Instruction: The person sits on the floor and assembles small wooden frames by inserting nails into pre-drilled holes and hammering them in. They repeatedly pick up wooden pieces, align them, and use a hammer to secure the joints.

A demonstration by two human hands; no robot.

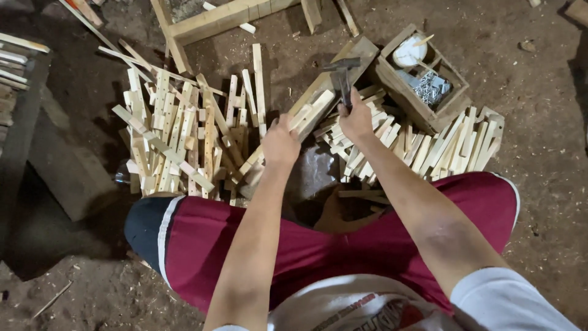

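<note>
My right hand (355, 119) grips the handle of a dark hammer (342, 68), whose head hangs over a long wooden block (358, 52). My left hand (280, 142) holds short pale wood sticks (309, 110) against that block. The sticks lie side by side on the block's near end. Both forearms reach out over my red shorts (343, 245), and I sit on the dirt floor.
A big heap of wood slats (177, 132) lies to the left, a second heap (441, 144) to the right. A wooden box (422, 76) with nails and a white lid sits at the back right. A wooden frame (214, 21) and planks (15, 67) lie further off.
</note>
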